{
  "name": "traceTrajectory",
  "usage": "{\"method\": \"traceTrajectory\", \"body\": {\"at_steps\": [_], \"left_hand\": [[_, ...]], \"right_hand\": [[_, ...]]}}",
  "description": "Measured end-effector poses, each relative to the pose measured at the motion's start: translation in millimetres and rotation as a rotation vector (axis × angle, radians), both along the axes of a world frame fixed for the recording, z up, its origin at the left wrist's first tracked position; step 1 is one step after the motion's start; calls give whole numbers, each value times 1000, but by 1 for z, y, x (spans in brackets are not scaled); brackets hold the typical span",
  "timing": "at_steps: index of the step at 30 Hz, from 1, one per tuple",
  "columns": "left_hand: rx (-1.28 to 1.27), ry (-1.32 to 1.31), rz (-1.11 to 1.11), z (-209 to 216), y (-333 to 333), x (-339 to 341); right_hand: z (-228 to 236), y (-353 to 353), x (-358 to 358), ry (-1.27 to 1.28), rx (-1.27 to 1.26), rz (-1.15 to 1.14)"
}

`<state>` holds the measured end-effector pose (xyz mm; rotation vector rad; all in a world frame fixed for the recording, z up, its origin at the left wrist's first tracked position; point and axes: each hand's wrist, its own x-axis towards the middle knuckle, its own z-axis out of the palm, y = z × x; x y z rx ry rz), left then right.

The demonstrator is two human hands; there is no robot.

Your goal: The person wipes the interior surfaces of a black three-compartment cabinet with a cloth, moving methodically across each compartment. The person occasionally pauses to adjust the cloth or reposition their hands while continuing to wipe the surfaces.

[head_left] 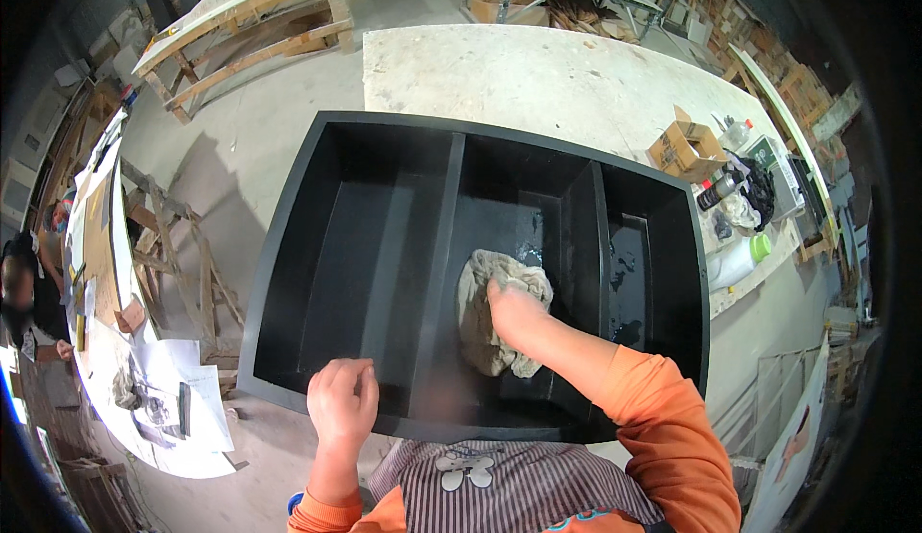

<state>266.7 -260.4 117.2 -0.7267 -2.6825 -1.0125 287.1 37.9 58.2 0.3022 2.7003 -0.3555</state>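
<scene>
A large black box point(449, 197) with two dividers, making three compartments, lies before me with its open side up. In the middle compartment my right hand point(514, 314) is closed on a crumpled, pale, stained rag point(480, 288), pressed against the bottom. Wet, shiny patches show beyond the rag and on the floor of the right compartment point(629, 278). My left hand point(343, 400) is at the near edge of the left compartment, its fingers curled over the rim; part of its grip is hidden.
The box rests on a pale worktable point(538, 72). To the right stand a cardboard box point(688, 149), a spray can point(720, 190) and a white bottle with a green cap point(738, 262). Papers point(178, 389) lie on a left-hand table; another person point(29, 288) is beyond it.
</scene>
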Motion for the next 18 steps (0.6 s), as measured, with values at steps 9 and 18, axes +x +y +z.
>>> {"method": "traceTrajectory", "body": {"at_steps": [9, 18], "left_hand": [[-17, -11, -20, 2, 0, -2], [-62, -47, -28, 1, -3, -2]], "right_hand": [[-24, 34, -84, 304, -90, -253], [-48, 53, -133, 318, -162, -373]]}}
